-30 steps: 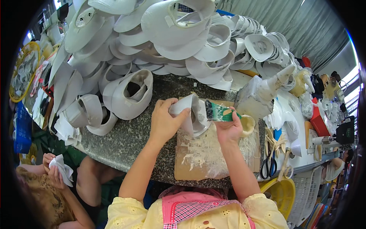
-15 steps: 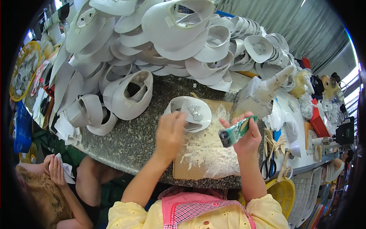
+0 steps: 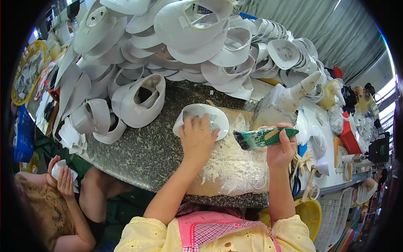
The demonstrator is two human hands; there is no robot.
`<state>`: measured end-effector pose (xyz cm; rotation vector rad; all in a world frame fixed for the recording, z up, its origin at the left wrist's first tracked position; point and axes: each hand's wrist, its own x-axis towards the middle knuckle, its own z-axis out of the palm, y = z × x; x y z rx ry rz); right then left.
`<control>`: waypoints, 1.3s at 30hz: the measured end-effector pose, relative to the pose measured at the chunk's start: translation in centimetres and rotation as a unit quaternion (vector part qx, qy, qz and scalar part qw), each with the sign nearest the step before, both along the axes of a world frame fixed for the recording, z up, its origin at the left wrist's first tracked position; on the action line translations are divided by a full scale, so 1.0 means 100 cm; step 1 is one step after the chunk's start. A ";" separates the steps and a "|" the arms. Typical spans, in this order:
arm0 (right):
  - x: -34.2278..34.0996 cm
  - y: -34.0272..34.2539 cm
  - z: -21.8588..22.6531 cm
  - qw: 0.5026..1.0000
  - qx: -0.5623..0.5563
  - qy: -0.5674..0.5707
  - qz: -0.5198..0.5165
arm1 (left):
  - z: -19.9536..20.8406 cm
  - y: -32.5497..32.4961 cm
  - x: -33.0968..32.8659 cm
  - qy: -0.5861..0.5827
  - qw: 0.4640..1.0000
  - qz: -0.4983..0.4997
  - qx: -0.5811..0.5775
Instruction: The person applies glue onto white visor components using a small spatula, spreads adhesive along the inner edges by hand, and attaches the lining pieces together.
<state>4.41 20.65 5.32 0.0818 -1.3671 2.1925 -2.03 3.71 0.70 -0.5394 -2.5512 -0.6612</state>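
A white visor cap (image 3: pixel 180 117) lies on the brown board, with a shiny silver patch partly hidden under my fingers. My left hand (image 3: pixel 198 138) reaches over it from the near side, its fingers spread and laid on the inner surface, the thumb near the right rim. Held in my right hand (image 3: pixel 281 149), above the right part of the board, is a green-handled brush (image 3: pixel 264 138). Its dark bristle end points left toward the visor, apart from it. My fingers and thumb close around the handle's right half.
A tall heap of white visors (image 3: pixel 138 101) fills the far and left sides. The cardboard (image 3: pixel 235 168) carries whitish dried residue. A wrapped machine with a pointed arm (image 3: pixel 277 105) stands at right, near scissors (image 3: pixel 296 185) and a red box (image 3: pixel 350 136). Another person's hands (image 3: pixel 63 180) hold a white piece at lower left.
My left hand has moved from the visor's near left edge onto its inside. The brush has turned from a steep slant to nearly level. The view has shifted slightly.
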 end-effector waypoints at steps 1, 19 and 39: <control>-0.001 0.001 0.000 1.000 0.014 0.000 -0.006 | -0.001 0.007 0.001 0.000 1.000 0.001 0.000; -0.111 -0.037 -0.002 0.785 0.605 -0.107 0.081 | -0.033 0.062 0.011 -0.115 0.966 -0.230 -0.029; -0.096 -0.019 0.003 0.785 0.527 -0.213 0.246 | 0.010 -0.013 0.043 0.065 0.874 -0.457 0.153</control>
